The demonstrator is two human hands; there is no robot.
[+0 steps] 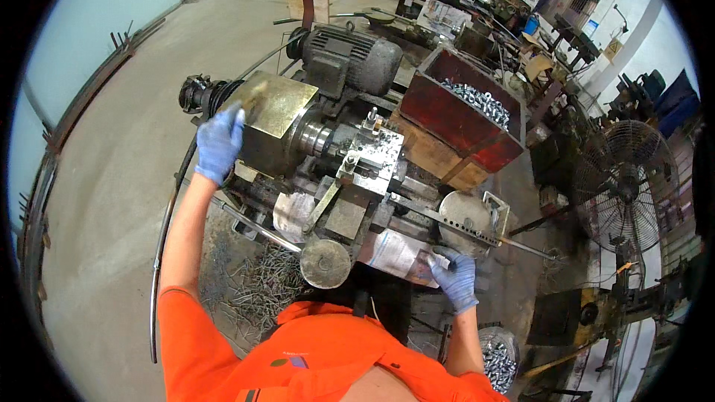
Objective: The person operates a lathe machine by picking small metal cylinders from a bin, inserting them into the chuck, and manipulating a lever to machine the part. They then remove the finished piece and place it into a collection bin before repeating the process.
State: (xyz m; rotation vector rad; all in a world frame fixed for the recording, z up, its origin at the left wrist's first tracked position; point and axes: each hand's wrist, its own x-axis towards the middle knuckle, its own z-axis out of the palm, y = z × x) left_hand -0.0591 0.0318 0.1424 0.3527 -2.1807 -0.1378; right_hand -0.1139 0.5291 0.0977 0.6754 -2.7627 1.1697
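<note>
My left hand (pixel 221 145), in a blue glove, is raised beside the headstock of a small lathe. Its fingers close on a tan, brush-like thing (pixel 255 95), blurred over the brass-coloured cover plate (pixel 279 104). At the right, my gloved right hand (pixel 456 281) is at the edge of a printed sheet (pixel 398 254), thumb and fingers apart; nothing shows clearly between them. Between the hands lie the chuck (pixel 313 138) and the metal tool block (pixel 376 160) with its bolts and a flat lever (pixel 322 207). A perforated bar (pixel 447 222) runs rightward from the block.
A motor (pixel 350 59) sits behind the headstock. A red bin (pixel 462 115) of small metal parts stands at the back right. Thin metal scrap (pixel 261 286) lies below, and a container of parts (pixel 497 357) by my right forearm. A caged fan (pixel 625 186) stands far right.
</note>
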